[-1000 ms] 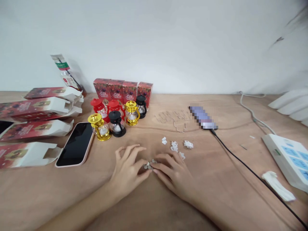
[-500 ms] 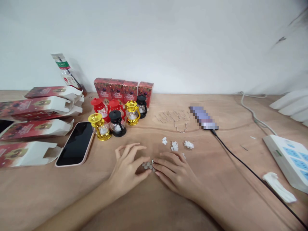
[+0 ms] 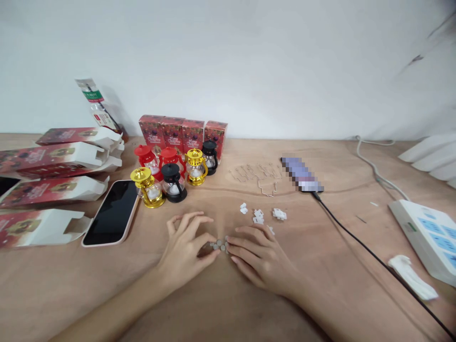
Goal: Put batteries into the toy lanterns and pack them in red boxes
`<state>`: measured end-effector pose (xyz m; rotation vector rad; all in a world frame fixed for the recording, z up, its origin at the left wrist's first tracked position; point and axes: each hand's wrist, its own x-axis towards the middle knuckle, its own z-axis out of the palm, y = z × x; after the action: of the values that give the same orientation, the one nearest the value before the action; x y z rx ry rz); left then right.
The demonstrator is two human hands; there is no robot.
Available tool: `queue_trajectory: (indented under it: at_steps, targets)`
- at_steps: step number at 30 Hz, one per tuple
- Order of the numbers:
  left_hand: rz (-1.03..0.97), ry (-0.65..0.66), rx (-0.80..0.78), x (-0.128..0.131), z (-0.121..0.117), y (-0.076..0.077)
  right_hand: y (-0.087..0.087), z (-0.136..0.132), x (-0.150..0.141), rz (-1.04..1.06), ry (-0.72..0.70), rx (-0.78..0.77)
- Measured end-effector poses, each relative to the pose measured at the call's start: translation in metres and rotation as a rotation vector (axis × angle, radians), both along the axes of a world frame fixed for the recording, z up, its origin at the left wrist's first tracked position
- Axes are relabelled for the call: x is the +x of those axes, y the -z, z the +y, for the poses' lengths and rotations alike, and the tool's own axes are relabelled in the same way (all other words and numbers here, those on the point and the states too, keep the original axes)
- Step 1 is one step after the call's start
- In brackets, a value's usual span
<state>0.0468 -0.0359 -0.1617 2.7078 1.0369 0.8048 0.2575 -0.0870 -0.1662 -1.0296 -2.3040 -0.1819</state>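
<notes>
Several small silvery button cells [image 3: 219, 243] lie in a loose cluster on the wooden table between my hands. On their left is my left hand [image 3: 185, 249], fingers apart and curved, with the thumb and index fingertips close to the discs. From the right, my right hand [image 3: 261, 254] rests palm down with spread fingers, its fingertips touching the edge of the cluster. Part of the cluster is hidden under those fingertips. Just beyond my right hand lie small white plastic pieces [image 3: 258, 216]. Miniature lanterns [image 3: 173, 183] in red, gold and black stand beyond my left hand.
Red printed boxes [image 3: 173, 130] stand against the wall. Opened boxes [image 3: 53, 187] lie at left beside a phone [image 3: 113, 212]. Bent metal wires [image 3: 254, 172] lie near a second phone [image 3: 302, 175] on a black cable [image 3: 356, 232]. A white power strip [image 3: 427, 237] sits at right.
My left hand has shifted slightly left, away from the discs. The right hand stays almost in place, and the small discs have moved a little.
</notes>
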Motion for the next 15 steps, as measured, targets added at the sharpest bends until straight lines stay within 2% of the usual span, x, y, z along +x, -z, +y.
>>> queue_trajectory:
  at_steps: [15]
  targets:
    - [-0.016, 0.009, 0.018, 0.0008, -0.0016, 0.0007, -0.0014, -0.0037, 0.0018, 0.035, -0.027, 0.010]
